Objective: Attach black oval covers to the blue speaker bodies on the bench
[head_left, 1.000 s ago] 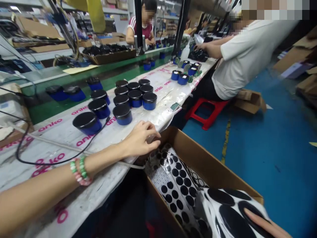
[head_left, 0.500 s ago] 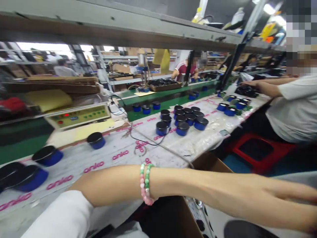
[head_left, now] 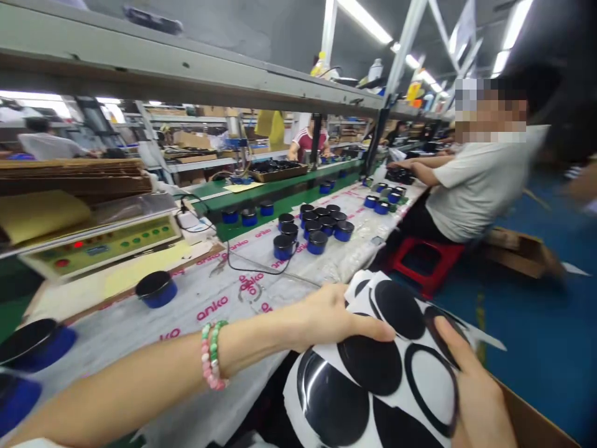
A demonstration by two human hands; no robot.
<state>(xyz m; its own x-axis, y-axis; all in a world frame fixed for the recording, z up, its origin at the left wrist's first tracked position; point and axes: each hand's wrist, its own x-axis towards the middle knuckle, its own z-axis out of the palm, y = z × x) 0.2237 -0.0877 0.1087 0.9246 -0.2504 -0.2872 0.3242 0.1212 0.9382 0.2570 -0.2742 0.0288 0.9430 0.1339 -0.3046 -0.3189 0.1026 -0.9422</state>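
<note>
A white sheet of round black stickers [head_left: 370, 364] is held up between both hands over the table's near edge, at the lower right. My left hand [head_left: 333, 317], with beaded bracelets on its wrist, grips the sheet's upper left edge, thumb on top. My right hand [head_left: 480, 392] clasps the right edge, its thumb on the front; the other fingers are hidden behind. One spot on the sheet shows only a black ring around bare white backing. Blue round pieces with black tops stand on the table, one [head_left: 156, 289] left of the bracelets.
A cluster of the blue and black pieces [head_left: 317, 242] stands mid-table. A control box [head_left: 97, 249] with a red light sits at left, and a cable crosses the covered table [head_left: 209, 308]. A co-worker [head_left: 485, 180] sits at right near a red stool [head_left: 415, 264].
My left arm, stretched far right before, has drawn back. The sticker sheet and my right hand have come into clear view. The camera has turned to the right.
</note>
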